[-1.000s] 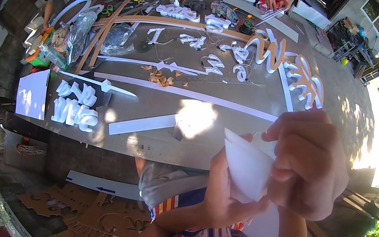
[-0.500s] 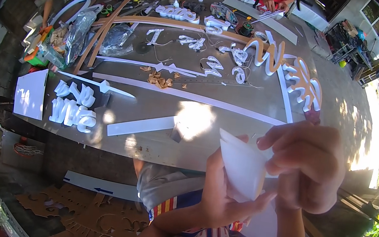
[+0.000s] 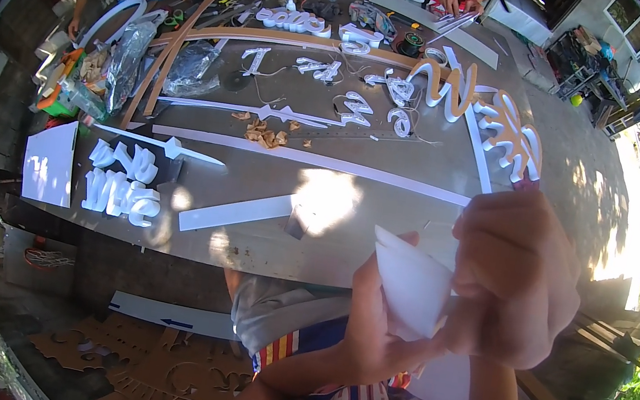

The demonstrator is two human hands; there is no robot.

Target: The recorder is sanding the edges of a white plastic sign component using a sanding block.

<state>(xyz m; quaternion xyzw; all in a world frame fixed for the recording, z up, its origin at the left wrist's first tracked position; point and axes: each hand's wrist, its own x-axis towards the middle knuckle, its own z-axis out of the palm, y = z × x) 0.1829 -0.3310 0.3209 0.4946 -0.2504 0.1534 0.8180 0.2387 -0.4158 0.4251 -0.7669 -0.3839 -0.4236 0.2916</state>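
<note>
Both hands have drifted slightly lower, the left hand (image 3: 380,325) and right hand (image 3: 514,287) pinching a white sheet (image 3: 411,284). Held clear of the worktop (image 3: 388,185), it may crease if the grip tightens.

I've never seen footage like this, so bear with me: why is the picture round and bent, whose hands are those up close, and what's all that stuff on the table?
There is no machine here. A person wears a wide fisheye camera on the head, looking down, so the picture is round and straight edges bend near its rim. The two big hands at the bottom are that person's own. The left hand and the right hand together hold a white pointed piece close to the camera. Beyond them stands a long grey table covered with white cut-out letters, long white strips, brown scraps and plastic bags. Other people work at the far end.
</note>
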